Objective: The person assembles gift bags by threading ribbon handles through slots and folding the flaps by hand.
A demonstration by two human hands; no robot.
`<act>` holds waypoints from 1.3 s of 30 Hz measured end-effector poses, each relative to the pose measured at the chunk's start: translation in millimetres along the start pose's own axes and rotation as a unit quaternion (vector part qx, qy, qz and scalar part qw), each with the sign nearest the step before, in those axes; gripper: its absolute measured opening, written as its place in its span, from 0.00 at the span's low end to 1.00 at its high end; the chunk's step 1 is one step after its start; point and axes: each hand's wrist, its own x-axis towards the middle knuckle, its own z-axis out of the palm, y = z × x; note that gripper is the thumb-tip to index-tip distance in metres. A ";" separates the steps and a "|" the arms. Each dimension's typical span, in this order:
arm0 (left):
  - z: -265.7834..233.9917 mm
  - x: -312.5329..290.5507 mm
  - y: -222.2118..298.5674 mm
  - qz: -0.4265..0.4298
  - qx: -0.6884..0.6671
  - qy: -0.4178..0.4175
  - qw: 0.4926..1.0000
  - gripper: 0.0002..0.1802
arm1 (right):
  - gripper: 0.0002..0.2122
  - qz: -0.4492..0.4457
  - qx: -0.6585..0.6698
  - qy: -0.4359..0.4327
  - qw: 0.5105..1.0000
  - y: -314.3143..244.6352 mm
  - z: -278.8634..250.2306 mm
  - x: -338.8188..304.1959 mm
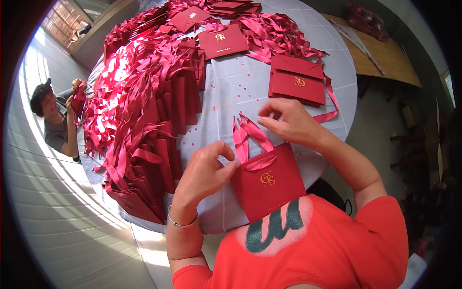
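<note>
A red paper gift bag (269, 185) with a gold emblem lies in front of me at the table's near edge, its lower end against my shirt. A red ribbon handle (254, 135) rises from its top, the ends pointing away from me. My left hand (204, 171) is beside the bag's upper left corner, fingers curled, thumb and index tips slightly apart; whether it touches the bag I cannot tell. Just right of the ribbon's top hovers my right hand (293, 120), fingers bent, thumb and index apart, nothing visible between them. Beyond it lies a stack of flat red bags (297, 79), one ribbon trailing right.
A large heap of red bags with ribbons (159, 96) covers the left of the round table (226, 72). More bags (222, 41) and loose ribbons (281, 36) lie at the far side. Small red dots dot the cloth. Another person (57, 113) sits at far left, holding red ribbon.
</note>
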 end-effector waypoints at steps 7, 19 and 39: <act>1.3 2.9 -21.3 -0.031 0.063 -0.033 0.997 0.14 | 0.14 0.146 0.120 -0.116 0.975 -2.4 -7.7 -40.8; 7.7 10.1 -30.4 -0.021 -0.053 0.131 0.990 0.11 | 0.15 0.080 0.243 -0.213 0.943 -22.0 -30.4 -14.4; 16.7 22.4 -37.1 -0.006 0.061 0.192 0.980 0.14 | 0.30 -0.023 0.089 0.347 0.933 138.8 -30.7 331.5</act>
